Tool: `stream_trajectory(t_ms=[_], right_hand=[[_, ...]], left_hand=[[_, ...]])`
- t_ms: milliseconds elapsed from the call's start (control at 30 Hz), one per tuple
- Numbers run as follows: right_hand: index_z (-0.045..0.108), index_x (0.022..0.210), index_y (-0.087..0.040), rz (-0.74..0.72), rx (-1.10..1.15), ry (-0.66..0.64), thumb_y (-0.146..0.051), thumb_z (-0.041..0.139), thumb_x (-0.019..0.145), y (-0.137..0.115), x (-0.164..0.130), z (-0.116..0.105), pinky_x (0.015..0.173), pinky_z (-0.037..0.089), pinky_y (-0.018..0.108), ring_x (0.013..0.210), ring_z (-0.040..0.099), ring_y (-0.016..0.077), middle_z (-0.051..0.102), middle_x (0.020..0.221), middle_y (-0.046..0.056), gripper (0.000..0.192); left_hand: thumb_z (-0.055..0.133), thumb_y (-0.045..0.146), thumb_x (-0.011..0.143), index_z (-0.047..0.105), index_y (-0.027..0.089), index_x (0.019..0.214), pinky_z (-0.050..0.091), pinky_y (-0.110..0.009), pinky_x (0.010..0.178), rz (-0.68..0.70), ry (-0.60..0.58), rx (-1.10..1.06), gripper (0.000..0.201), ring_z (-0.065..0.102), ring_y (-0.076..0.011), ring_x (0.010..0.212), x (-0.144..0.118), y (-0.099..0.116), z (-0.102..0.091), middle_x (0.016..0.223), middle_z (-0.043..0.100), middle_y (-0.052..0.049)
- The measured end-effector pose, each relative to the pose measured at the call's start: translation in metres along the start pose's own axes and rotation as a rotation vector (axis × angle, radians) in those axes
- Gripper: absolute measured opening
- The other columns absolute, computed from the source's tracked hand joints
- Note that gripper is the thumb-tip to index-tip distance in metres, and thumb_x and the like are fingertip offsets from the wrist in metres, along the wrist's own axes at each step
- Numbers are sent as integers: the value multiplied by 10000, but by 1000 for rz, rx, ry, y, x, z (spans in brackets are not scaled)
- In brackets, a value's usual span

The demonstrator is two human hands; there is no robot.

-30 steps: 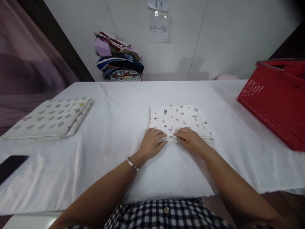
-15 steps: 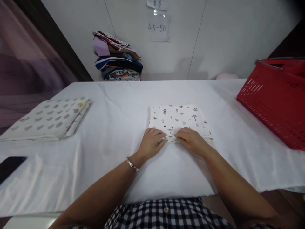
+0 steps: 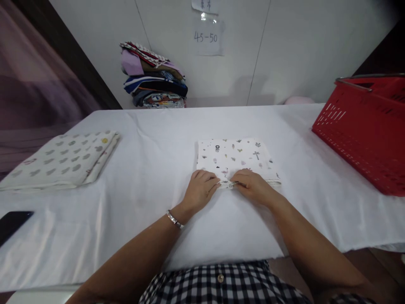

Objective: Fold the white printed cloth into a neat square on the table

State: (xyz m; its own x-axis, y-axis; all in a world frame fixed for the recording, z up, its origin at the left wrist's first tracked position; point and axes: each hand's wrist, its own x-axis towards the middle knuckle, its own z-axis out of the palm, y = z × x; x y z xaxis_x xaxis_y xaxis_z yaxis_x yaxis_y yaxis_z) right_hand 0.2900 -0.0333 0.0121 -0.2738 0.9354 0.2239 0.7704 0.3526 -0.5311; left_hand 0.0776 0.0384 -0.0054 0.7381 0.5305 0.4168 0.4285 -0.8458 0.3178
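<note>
Left hand: pinching near edge of folded printed cloth, fingers closed.
Right hand: gripping same edge, beside left.

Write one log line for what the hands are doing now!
left hand pinching folded printed cloth near edge | right hand pinching same edge | cloth flat on table

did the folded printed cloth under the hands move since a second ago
No. The folded printed cloth keeps its place between the grey-patterned cloth and the red basket; only the camera shifted.
</note>
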Motion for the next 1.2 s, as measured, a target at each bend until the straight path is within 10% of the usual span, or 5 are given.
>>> stream_trajectory(t_ms=[800,1200], right_hand=[[659,864,-261,207,23,-27,-175,533,775,13,-13,-29,708,445,318,826,554,177,624,849,8,176],[668,932,-251,267,52,249,-149,566,751,36,-51,-23,831,474,375,935,574,187,613,1018,34,232]], left_hand=[[468,252,889,633,232,1012,381,-368,822,43,-33,-11,207,520,-176,889,-2,-2,5,926,624,-34],[474,228,878,634,220,1018,396,-381,817,46,-51,8,213,525,-190,893,0,-1,2,930,622,-44]])
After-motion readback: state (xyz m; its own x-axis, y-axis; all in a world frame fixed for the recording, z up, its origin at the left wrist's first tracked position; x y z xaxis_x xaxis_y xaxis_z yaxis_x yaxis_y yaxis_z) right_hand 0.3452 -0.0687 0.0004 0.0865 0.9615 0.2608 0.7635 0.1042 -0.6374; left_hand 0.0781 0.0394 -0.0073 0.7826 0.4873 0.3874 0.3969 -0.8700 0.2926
